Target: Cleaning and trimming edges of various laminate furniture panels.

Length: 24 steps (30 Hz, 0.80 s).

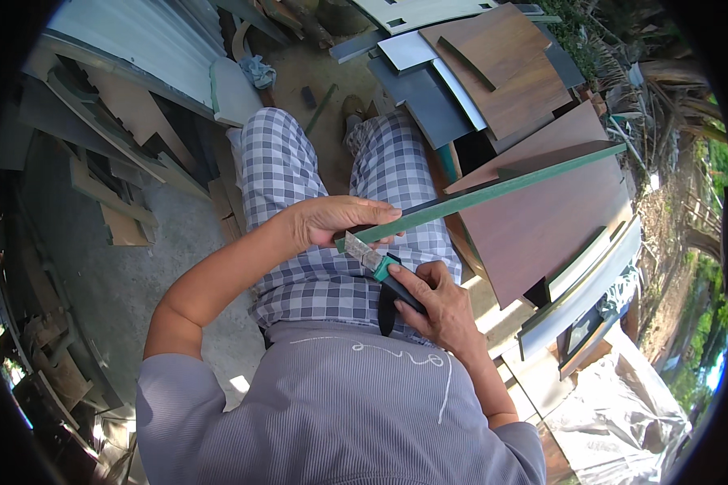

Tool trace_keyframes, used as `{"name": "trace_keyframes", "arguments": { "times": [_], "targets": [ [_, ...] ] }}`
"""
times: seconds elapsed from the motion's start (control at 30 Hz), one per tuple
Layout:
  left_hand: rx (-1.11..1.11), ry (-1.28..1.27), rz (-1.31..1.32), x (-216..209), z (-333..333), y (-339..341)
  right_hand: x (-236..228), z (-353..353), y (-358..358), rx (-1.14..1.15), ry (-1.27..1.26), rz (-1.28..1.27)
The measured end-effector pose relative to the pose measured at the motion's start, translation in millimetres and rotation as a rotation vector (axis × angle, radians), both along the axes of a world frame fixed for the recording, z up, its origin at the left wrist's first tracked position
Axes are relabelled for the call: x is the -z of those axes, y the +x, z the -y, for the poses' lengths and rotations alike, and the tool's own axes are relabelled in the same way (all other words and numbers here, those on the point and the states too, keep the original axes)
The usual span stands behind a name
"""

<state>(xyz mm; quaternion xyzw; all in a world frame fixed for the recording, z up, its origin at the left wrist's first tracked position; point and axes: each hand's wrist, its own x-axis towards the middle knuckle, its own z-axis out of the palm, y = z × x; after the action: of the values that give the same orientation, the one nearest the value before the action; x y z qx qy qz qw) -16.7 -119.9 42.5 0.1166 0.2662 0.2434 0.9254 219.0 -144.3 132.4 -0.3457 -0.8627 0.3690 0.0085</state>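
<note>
Across my lap slants a long narrow strip of board [493, 189] with a green edge and a dark face, its far end reaching out to the right. My left hand [340, 220] is closed around the strip's near end, thumb on top and fingers beneath. In my right hand [438, 303] is a utility knife [387, 275] with a black and teal handle and a broad grey blade. The blade lies against the green edge near the strip's near end, just beside my left fingers. A black strap or flap hangs beside the knife handle.
Stacked panels, one brown [501, 69] and one reddish brown [534, 226], stand to my right. Curved offcuts [578, 275] and clear plastic sheeting [623, 412] lie nearer. At left, more board scraps [109, 190] lean over the concrete floor [194, 267]. A blue crumpled cloth [257, 73] lies ahead.
</note>
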Motion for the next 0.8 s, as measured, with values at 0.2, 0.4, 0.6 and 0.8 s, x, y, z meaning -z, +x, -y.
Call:
{"name": "trace_keyframes", "arguments": {
  "times": [0.2, 0.4, 0.6, 0.8],
  "targets": [
    [-0.012, -0.012, -0.074, 4.1, 0.2, 3.0, 17.3, 4.6, 6.1, 0.015, 0.047, 0.046],
    [0.011, -0.025, 0.032, 10.7, 2.0, -4.4, 34.2, 0.7, 27.6, 0.092, 0.129, 0.041],
    [0.035, -0.024, 0.037, 8.1, -1.5, 0.9, 46.8, -17.5, 59.8, 0.291, 0.233, 0.039],
    [0.038, -0.022, -0.08, -1.0, -3.0, 2.2, 40.9, -69.6, 97.8, 0.549, 0.317, 0.027]
  ]
}}
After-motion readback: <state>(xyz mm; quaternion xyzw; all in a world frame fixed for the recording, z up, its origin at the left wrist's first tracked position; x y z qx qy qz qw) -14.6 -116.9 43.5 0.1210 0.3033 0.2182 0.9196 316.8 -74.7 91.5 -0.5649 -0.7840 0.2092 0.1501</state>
